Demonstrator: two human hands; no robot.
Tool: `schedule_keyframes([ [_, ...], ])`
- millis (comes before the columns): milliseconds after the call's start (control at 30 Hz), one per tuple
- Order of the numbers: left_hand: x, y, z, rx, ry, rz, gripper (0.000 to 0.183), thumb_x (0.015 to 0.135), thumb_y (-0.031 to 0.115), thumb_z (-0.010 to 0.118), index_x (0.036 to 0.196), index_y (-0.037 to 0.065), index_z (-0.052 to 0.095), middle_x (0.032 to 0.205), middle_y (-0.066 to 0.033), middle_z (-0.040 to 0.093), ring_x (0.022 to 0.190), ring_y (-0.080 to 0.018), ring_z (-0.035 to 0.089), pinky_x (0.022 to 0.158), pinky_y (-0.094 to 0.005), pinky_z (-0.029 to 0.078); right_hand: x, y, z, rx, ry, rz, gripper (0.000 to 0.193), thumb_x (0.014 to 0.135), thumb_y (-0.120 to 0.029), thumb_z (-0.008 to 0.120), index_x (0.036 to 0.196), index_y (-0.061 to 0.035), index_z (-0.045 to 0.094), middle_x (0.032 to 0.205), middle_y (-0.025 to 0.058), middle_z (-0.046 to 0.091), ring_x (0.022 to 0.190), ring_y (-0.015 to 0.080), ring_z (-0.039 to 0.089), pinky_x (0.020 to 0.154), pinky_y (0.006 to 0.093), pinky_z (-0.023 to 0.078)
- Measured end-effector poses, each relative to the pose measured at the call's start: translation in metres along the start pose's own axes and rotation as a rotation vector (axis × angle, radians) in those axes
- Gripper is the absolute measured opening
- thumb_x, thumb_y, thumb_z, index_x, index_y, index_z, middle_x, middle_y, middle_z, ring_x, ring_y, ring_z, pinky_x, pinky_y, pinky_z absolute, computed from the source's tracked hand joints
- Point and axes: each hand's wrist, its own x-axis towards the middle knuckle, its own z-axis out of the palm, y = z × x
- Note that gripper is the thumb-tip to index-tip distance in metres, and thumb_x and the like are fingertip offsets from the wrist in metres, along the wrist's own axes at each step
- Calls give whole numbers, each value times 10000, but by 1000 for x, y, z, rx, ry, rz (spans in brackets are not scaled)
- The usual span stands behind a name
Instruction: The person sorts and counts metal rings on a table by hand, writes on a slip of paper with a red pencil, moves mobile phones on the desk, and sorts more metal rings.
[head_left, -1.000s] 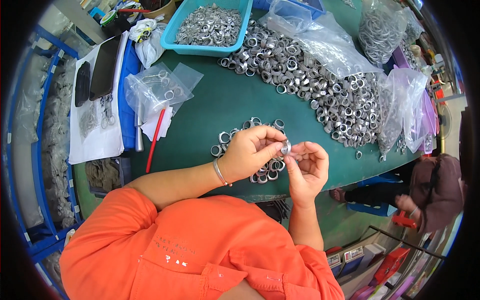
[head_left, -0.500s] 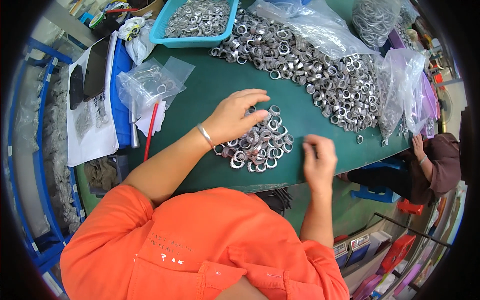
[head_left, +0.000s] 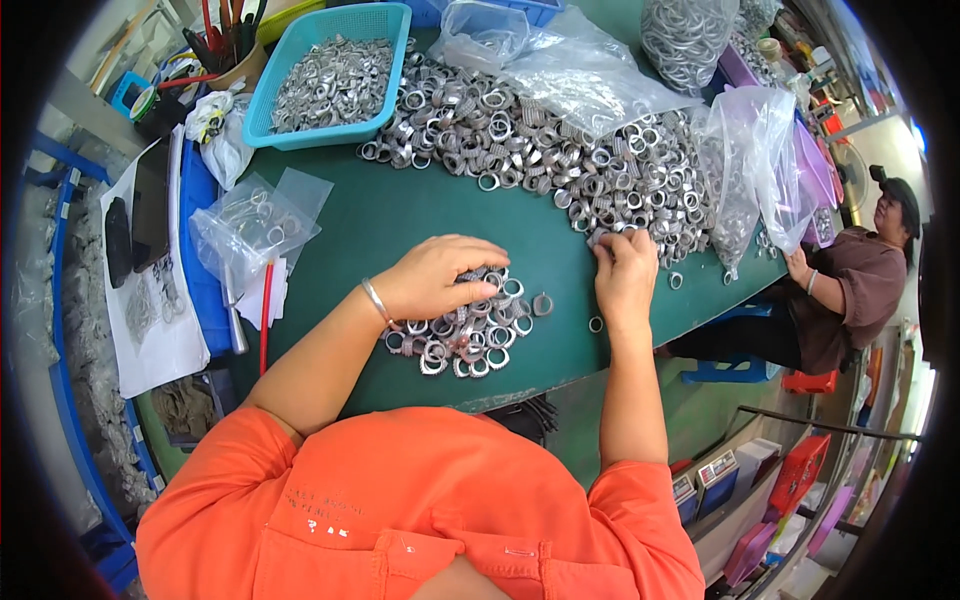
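Observation:
A small pile of grey metal rings point(head_left: 478, 335) lies on the green tabletop in front of me. My left hand point(head_left: 435, 282) rests against its left and far side, thumb and fingers apart and curved around some rings. Farther right, my right hand point(head_left: 627, 275) reaches the near edge of a large heap of similar rings point(head_left: 640, 180). Its thumb and fingertips are pinched together, with a metal ring point(head_left: 597, 238) showing at their tips. A loose ring point(head_left: 596, 324) lies on the table beside my right wrist, and another point(head_left: 542, 304) sits at the small pile's right edge.
A turquoise basket point(head_left: 255, 115) of small metal pieces stands at the far left. Clear plastic bags point(head_left: 590, 80) cover part of the heap. A red pencil point(head_left: 266, 320) and a blue tray point(head_left: 190, 240) are at left. Another person point(head_left: 850, 290) sits at the table's right end.
My right hand has moved from the table's near side out to the large heap and pinched at its edge. The view has shifted; my left hand stays by the small pile.

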Motion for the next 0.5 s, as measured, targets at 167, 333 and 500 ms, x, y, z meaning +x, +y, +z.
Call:
schedule_keyframes([
  [167,-2,1,-2,10,26,-7,337,826,222,648,1125,70,616,1207,-100,597,1122,-284,547,963,-389,406,-18,-8,-4,547,-45,191,102,754,-9,705,832,-5,638,842,46,553,761,172,528,700,284,431],
  [333,-3,-1,1,-10,65,3,332,825,242,640,1111,76,618,1178,-84,606,1102,-276,550,959,-398,400,-38,-17,-14,1190,-173,534,74,859,-10,630,925,2,598,801,33,593,704,102,526,649,233,429],
  [500,-1,-3,1,-25,68,11,334,811,218,659,1103,60,624,1184,-98,608,1101,-277,560,953,-395,409,-46,-23,-20,1286,-191,506,99,870,-19,619,959,4,583,832,71,622,720,128,561,650,245,448],
])
